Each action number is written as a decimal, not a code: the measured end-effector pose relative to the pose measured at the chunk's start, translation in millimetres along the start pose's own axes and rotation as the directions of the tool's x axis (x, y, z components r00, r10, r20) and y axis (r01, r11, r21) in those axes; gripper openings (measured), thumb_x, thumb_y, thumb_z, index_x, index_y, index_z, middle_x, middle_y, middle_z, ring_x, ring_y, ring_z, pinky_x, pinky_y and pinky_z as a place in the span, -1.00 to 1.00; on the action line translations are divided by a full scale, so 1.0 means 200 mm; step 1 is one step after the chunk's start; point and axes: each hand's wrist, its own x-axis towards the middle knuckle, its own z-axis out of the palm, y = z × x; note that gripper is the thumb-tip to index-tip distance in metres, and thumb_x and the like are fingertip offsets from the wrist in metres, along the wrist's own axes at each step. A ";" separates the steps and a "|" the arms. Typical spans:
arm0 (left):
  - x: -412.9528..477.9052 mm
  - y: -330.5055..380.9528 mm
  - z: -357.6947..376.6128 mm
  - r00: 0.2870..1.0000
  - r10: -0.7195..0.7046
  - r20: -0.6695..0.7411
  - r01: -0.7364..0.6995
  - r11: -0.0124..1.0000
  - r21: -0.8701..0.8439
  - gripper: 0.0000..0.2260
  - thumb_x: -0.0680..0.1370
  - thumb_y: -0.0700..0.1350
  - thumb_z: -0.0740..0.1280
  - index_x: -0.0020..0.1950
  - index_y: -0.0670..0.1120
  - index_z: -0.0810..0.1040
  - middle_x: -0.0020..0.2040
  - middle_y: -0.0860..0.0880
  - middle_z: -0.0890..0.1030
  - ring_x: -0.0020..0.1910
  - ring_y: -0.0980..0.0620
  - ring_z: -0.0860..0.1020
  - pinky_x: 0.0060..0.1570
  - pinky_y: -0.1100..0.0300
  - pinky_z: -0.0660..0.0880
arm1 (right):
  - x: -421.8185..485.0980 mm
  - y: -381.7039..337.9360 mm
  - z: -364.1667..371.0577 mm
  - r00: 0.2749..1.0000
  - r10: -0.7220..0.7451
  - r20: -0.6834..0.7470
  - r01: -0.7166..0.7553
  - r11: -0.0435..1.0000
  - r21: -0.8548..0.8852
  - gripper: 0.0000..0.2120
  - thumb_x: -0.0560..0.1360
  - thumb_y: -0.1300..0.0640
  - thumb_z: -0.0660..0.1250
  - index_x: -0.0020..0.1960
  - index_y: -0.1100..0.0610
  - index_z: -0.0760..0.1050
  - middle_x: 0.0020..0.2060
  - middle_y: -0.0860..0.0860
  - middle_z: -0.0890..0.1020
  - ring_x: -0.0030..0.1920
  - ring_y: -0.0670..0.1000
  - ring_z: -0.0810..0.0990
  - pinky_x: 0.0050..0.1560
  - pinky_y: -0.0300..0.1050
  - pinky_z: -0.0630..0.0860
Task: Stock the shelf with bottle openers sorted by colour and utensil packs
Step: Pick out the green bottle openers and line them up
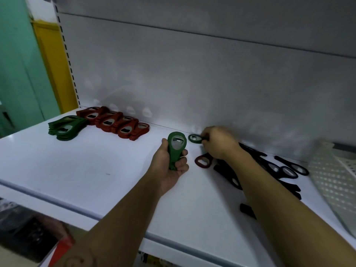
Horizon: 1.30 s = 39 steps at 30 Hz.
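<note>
right hand [217, 143] hiding green opener [193, 136], basket [331, 170] cropped

White shelf [96, 170]. Far left: green openers [66, 128] stacked, red openers [113, 122] in overlapping row just beside, toward back wall [192, 83]. Middle-right: lone green opener [195, 138] near wall, lone red opener [204, 160] in front. Right: black openers [285, 170] scattered; basket [335, 180] at edge.

Shelf [86, 170] surface is lying open in front of the red opener row [115, 122]; far right of that row, scattered black openers [285, 170] and a white basket [331, 174] are blocking passage.
</note>
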 end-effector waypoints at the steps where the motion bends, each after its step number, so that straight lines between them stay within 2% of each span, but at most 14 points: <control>1: 0.00 0.00 0.00 1.000 -0.004 0.001 0.004 1.000 -0.001 -0.52 0.67 0.18 -0.04 -0.07 -0.13 0.48 -0.32 -0.09 0.45 -0.56 0.09 0.24 -0.56 0.28 0.22 | 0.03 -0.02 0.02 0.999 -0.047 0.010 0.048 0.997 -0.066 -0.74 0.56 0.14 0.24 0.22 0.09 0.54 0.12 0.09 0.61 0.09 0.14 0.54 -0.01 -0.12 0.43; 4: 0.00 0.00 0.00 1.000 -0.009 0.004 0.009 1.000 0.009 -0.52 0.67 0.19 -0.03 -0.07 -0.13 0.50 -0.32 -0.08 0.46 -0.55 0.09 0.25 -0.55 0.28 0.23 | 0.11 -0.08 0.10 0.984 -0.148 0.102 0.169 0.953 -0.253 -0.67 0.55 0.15 0.25 0.31 0.07 0.46 0.17 0.08 0.57 0.16 0.13 0.48 0.01 -0.11 0.30; 7: 0.00 0.00 0.01 1.000 -0.009 -0.003 0.009 1.000 0.013 -0.48 0.65 0.24 -0.03 -0.07 -0.13 0.51 -0.33 -0.07 0.46 -0.56 0.10 0.26 -0.55 0.29 0.23 | 0.16 -0.10 0.15 0.968 -0.094 0.231 0.174 0.919 -0.353 -0.66 0.52 0.18 0.26 0.29 0.15 0.40 0.19 0.15 0.51 0.18 0.16 0.45 0.08 -0.06 0.32; 10: 0.00 0.00 0.01 1.000 -0.014 0.006 0.014 1.000 0.013 -0.46 0.63 0.26 -0.03 -0.04 -0.13 0.52 -0.29 -0.08 0.50 -0.56 0.11 0.28 -0.54 0.30 0.24 | 0.18 -0.09 0.19 0.974 -0.092 0.208 0.157 0.934 -0.320 -0.61 0.50 0.23 0.28 0.32 0.21 0.38 0.22 0.19 0.44 0.20 0.20 0.44 0.18 -0.05 0.35; 14: -0.01 0.01 0.00 0.999 -0.017 0.037 0.016 0.999 0.029 -0.45 0.64 0.26 -0.05 0.01 -0.13 0.53 -0.24 -0.10 0.60 -0.54 0.11 0.31 -0.52 0.30 0.28 | 0.21 -0.06 0.21 0.971 -0.092 0.222 0.157 0.941 -0.298 -0.67 0.53 0.21 0.28 0.29 0.21 0.43 0.23 0.19 0.38 0.16 0.21 0.44 0.11 -0.06 0.38; 20: 0.00 0.00 -0.02 0.998 -0.031 0.057 0.031 0.999 0.007 -0.47 0.65 0.24 -0.04 0.02 -0.14 0.53 -0.23 -0.11 0.59 -0.53 0.10 0.35 -0.52 0.29 0.31 | 0.27 -0.05 0.20 0.953 -0.100 0.287 0.178 0.948 -0.264 -0.69 0.54 0.20 0.26 0.27 0.19 0.40 0.16 0.14 0.47 0.10 0.14 0.49 0.09 -0.05 0.48; 22: -0.01 0.01 -0.01 0.997 -0.026 0.068 0.025 0.999 0.022 -0.56 0.64 0.20 0.05 0.02 -0.11 0.53 -0.25 -0.10 0.56 -0.52 0.10 0.34 -0.51 0.29 0.29 | 0.29 -0.06 0.18 0.946 -0.090 0.311 0.179 0.946 -0.269 -0.67 0.53 0.20 0.26 0.29 0.17 0.39 0.16 0.12 0.49 0.08 0.12 0.51 0.10 -0.03 0.51; 24: -0.03 0.02 0.01 0.995 -0.010 0.099 0.004 0.998 0.060 -0.70 0.54 0.17 0.24 -0.08 -0.04 0.59 -0.27 -0.08 0.53 -0.52 0.09 0.31 -0.49 0.27 0.25 | 0.29 -0.06 0.17 0.940 -0.102 0.324 0.195 0.943 -0.268 -0.68 0.52 0.21 0.27 0.27 0.17 0.42 0.15 0.12 0.47 0.06 0.12 0.51 0.07 -0.04 0.51; 26: -0.05 0.03 0.03 0.992 0.003 0.124 -0.012 0.997 0.071 -0.77 0.48 0.13 0.30 -0.16 0.02 0.65 -0.27 -0.08 0.52 -0.51 0.08 0.28 -0.48 0.27 0.21 | 0.30 -0.07 0.16 0.931 -0.116 0.347 0.218 0.938 -0.271 -0.83 0.51 0.23 0.25 0.10 0.17 0.50 0.09 0.12 0.48 -0.02 0.11 0.52 -0.08 -0.10 0.48; 28: -0.04 0.03 0.02 0.993 0.002 0.120 -0.006 0.999 0.032 -0.73 0.59 0.12 0.18 -0.01 0.06 0.64 -0.25 -0.09 0.51 -0.51 0.09 0.27 -0.50 0.28 0.22 | 0.32 -0.07 0.15 0.927 -0.112 0.357 0.212 0.944 -0.254 -0.89 0.49 0.25 0.27 0.00 0.17 0.51 0.06 0.12 0.52 -0.08 0.10 0.54 -0.17 -0.14 0.44; 30: -0.02 0.02 0.00 0.995 -0.011 0.101 0.012 1.000 -0.013 -0.66 0.66 0.14 0.06 0.08 0.03 0.57 -0.23 -0.11 0.52 -0.52 0.09 0.29 -0.54 0.31 0.24 | 0.32 -0.06 0.15 0.929 -0.109 0.353 0.194 0.957 -0.214 -0.79 0.48 0.24 0.33 0.11 0.16 0.52 0.08 0.09 0.53 -0.03 0.10 0.55 -0.11 -0.13 0.48; 32: -0.01 0.02 -0.01 0.995 -0.021 0.095 0.024 0.999 -0.032 -0.63 0.67 0.17 0.03 0.08 -0.01 0.53 -0.23 -0.12 0.54 -0.52 0.10 0.31 -0.55 0.32 0.25 | 0.32 -0.05 0.15 0.935 -0.109 0.337 0.180 0.966 -0.187 -0.74 0.49 0.23 0.36 0.17 0.14 0.50 0.08 0.07 0.53 0.01 0.09 0.53 -0.03 -0.10 0.49; 36: -0.01 0.02 0.00 0.994 -0.028 0.101 0.031 0.999 -0.029 -0.59 0.66 0.19 0.02 -0.02 -0.05 0.52 -0.26 -0.12 0.56 -0.55 0.11 0.32 -0.58 0.34 0.25 | 0.33 -0.03 0.17 0.943 -0.110 0.313 0.158 0.979 -0.130 -0.74 0.49 0.26 0.35 0.16 0.10 0.46 0.06 0.07 0.54 0.01 0.07 0.52 -0.09 -0.13 0.42; 39: -0.01 0.02 0.00 0.994 -0.034 0.100 0.037 0.999 -0.027 -0.56 0.66 0.19 0.01 -0.06 -0.07 0.53 -0.27 -0.12 0.56 -0.55 0.11 0.32 -0.58 0.34 0.24 | 0.32 -0.03 0.16 0.944 -0.167 0.285 0.206 0.972 -0.114 -0.68 0.48 0.26 0.36 0.22 0.10 0.45 0.11 0.04 0.48 0.05 0.08 0.51 0.02 -0.09 0.47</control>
